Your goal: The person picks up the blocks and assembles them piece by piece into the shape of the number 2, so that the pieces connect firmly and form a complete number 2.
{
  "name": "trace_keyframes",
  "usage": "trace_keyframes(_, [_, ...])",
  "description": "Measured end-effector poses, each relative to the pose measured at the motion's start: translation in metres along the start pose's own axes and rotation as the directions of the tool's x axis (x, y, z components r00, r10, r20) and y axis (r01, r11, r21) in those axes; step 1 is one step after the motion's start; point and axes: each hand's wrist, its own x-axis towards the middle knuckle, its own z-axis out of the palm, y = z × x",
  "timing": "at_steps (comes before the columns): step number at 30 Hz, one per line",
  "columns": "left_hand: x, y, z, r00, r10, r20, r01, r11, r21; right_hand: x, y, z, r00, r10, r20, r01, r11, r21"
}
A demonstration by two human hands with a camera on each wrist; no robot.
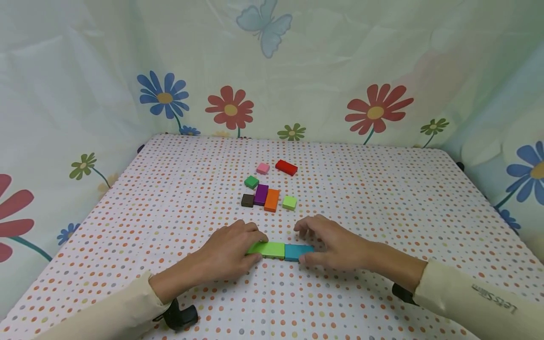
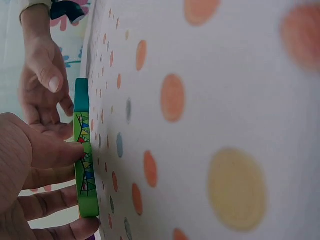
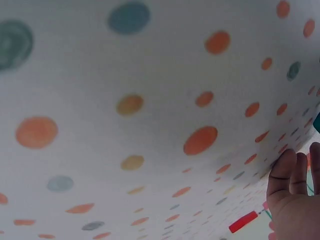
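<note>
My left hand (image 1: pixel 231 246) pinches a long light green block (image 1: pixel 273 250), its thumb on the near side and fingers over the far side and end. In the left wrist view, small coloured pennants are printed along the side of the green block (image 2: pixel 85 172). A blue block (image 1: pixel 294 252) lies end to end with it on the right. My right hand (image 1: pixel 342 245) is spread around the blue block's right end, thumb tip close to its near corner and fingers loosely bent beyond it. In the right wrist view, only part of the right hand (image 3: pixel 295 200) shows.
Beyond the hands lie a dark brown block (image 1: pixel 247 200), a purple block (image 1: pixel 261 194), an orange block (image 1: pixel 271 200) and a small light green block (image 1: pixel 289 203). Farther back are a green block (image 1: pixel 251 182), a pink block (image 1: pixel 263 168) and a red block (image 1: pixel 286 167) on the dotted tablecloth (image 1: pixel 361 189).
</note>
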Motion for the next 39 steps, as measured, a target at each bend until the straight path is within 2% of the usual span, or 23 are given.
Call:
trace_keyframes(6, [-0.001,-0.001,0.0,1.0,0.002,-0.003,-0.002,1.0,-0.015,0.011,-0.001,-0.008,0.999,0.01,-0.054,-0.013,0.999,-0.051])
trace_keyframes(11, [0.0,-0.001,0.0,1.0,0.011,-0.012,-0.011,1.0,-0.021,0.028,0.003,-0.024,0.994,0.036,-0.101,-0.044,0.996,-0.079])
trace_keyframes(18, [0.0,0.002,0.0,1.0,-0.017,0.016,0.017,1.0,-0.022,0.049,0.004,-0.044,0.983,0.018,-0.182,-0.042,0.991,-0.126])
trace_keyframes(22, [0.0,0.002,0.001,0.999,-0.03,0.036,0.031,0.999,-0.016,0.056,0.007,-0.051,0.972,0.029,-0.232,-0.065,0.987,-0.149])
trace_keyframes(29, [0.001,0.004,0.0,0.994,-0.063,0.086,0.061,0.998,0.026,0.069,0.016,-0.058,0.953,0.095,-0.287,-0.147,0.975,-0.168])
trace_keyframes(34, [0.001,0.004,0.0,0.993,-0.073,0.094,0.07,0.997,0.036,0.082,0.019,-0.06,0.941,0.169,-0.294,-0.23,0.955,-0.187])
trace_keyframes(39, [0.001,0.004,0.001,0.994,-0.073,0.086,0.069,0.996,0.05,0.094,0.022,-0.063,0.924,0.209,-0.32,-0.283,0.937,-0.204])
